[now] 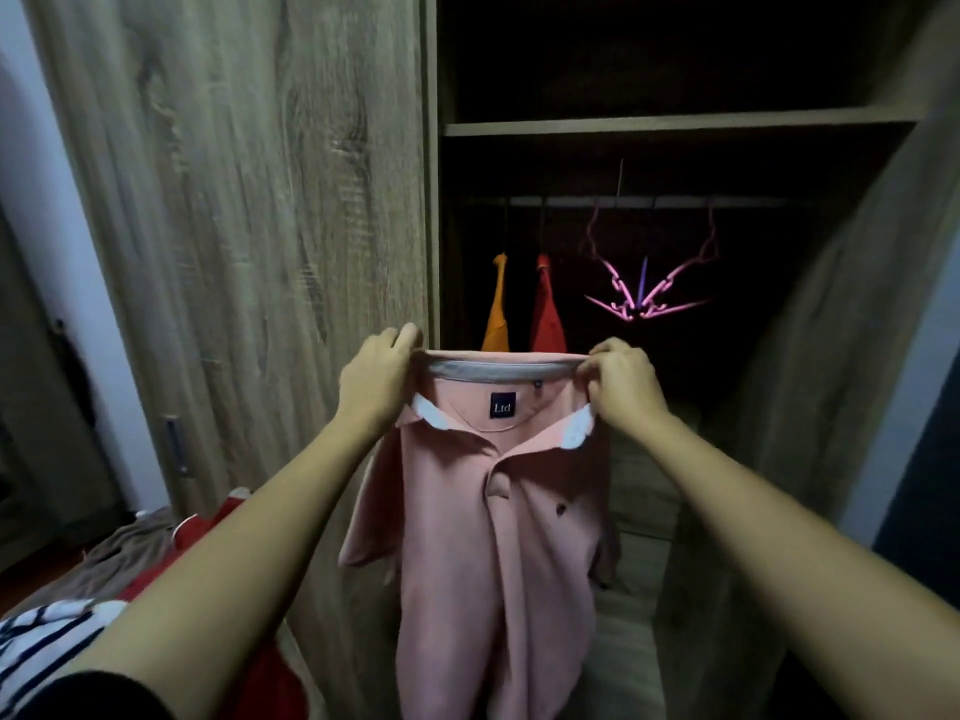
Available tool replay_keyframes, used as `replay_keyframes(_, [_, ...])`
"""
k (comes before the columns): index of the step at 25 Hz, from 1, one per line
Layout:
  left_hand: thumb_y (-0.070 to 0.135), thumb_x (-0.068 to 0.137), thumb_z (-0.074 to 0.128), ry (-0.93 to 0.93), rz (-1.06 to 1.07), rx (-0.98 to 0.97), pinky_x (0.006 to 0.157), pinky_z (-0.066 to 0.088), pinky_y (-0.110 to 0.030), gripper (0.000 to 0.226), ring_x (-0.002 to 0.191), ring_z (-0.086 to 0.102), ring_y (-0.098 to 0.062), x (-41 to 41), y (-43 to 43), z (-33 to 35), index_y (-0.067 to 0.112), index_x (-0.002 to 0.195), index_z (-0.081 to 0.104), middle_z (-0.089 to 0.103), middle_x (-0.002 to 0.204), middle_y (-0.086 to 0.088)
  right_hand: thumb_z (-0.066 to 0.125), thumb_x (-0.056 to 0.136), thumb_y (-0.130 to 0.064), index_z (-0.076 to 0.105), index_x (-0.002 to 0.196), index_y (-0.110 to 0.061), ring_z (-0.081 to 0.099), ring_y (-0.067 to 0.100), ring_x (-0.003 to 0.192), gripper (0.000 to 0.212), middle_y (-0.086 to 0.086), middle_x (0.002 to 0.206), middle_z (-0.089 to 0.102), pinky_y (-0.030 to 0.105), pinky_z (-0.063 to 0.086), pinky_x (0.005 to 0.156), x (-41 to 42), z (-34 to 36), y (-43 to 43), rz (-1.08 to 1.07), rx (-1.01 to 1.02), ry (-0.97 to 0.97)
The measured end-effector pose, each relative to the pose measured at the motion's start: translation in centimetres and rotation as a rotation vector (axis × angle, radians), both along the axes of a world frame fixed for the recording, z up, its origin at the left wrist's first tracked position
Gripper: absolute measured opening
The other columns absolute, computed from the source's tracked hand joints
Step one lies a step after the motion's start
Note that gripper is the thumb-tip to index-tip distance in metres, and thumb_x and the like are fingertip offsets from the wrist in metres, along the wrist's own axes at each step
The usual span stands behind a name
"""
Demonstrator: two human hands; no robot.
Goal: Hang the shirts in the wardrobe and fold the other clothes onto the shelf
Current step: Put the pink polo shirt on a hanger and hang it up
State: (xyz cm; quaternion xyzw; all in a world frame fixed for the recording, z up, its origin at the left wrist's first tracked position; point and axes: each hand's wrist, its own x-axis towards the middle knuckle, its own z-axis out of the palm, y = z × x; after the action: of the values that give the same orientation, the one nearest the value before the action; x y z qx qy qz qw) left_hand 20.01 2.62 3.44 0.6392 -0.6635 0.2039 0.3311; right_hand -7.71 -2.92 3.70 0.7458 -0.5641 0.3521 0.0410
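Note:
A salmon-pink polo shirt (498, 537) hangs in front of the open wardrobe, its front toward me and its collar stretched wide. My left hand (376, 379) grips the collar's left end. My right hand (621, 384) pinches the right end. Behind it, on the rail (649, 201), hang an orange shirt (497, 309) and a red shirt (546, 309). A cluster of empty pink hangers (647, 298) hangs further right on the same rail. A wooden shelf (675, 124) runs above the rail.
The closed wooden door (234, 226) stands at left, and the open door (857, 381) swings out at right. Low at the left lie a pile of red clothes (208, 527), a brown garment (130, 543) and a striped top (47, 641).

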Motion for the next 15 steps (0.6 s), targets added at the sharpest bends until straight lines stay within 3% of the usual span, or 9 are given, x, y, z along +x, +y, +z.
replay_keyframes(4, [0.010,0.083,0.060,-0.332,-0.196,0.053,0.062,0.050,-0.042,0.012,0.087,0.047,-0.031,0.5,-0.4,-0.2,0.015,0.093,0.066,0.057,0.098,-0.009,0.054,0.078,0.001,0.073,0.094,-0.013,0.060,0.034,0.103,0.029,0.013,0.106,0.064,0.034,0.049,0.084,-1.1,1.2,0.1,-0.103,0.063,-0.016])
replay_keyframes(8, [0.006,0.085,0.051,-0.067,0.048,0.096,0.073,0.046,-0.045,0.023,0.096,0.048,-0.035,-1.8,-0.8,0.0,0.005,0.107,0.057,0.050,0.109,-0.014,0.055,0.079,-0.002,0.062,0.112,-0.006,0.051,0.036,0.105,0.035,0.012,0.120,0.049,0.038,0.049,0.084,-0.1,1.3,2.0,-0.060,0.048,0.195])
replay_keyframes(11, [0.005,0.088,0.046,-0.025,0.192,0.239,0.075,0.045,-0.047,0.028,0.106,0.049,-0.036,-4.7,-0.5,-0.6,0.001,0.116,0.044,0.041,0.118,-0.015,0.058,0.080,-0.005,0.050,0.123,-0.004,0.043,0.034,0.110,0.043,0.009,0.132,0.035,0.040,0.046,0.081,0.9,1.1,3.2,-0.094,0.143,0.272])
replay_keyframes(15, [0.009,0.092,0.044,-0.079,0.356,0.130,0.079,0.044,-0.039,0.024,0.109,0.048,-0.033,-5.3,-0.4,1.2,0.005,0.111,0.058,0.054,0.115,-0.011,0.052,0.088,-0.007,0.057,0.119,-0.006,0.045,0.033,0.114,0.031,0.010,0.129,0.040,0.040,0.046,0.082,-0.6,1.6,3.0,-0.269,0.173,0.259])
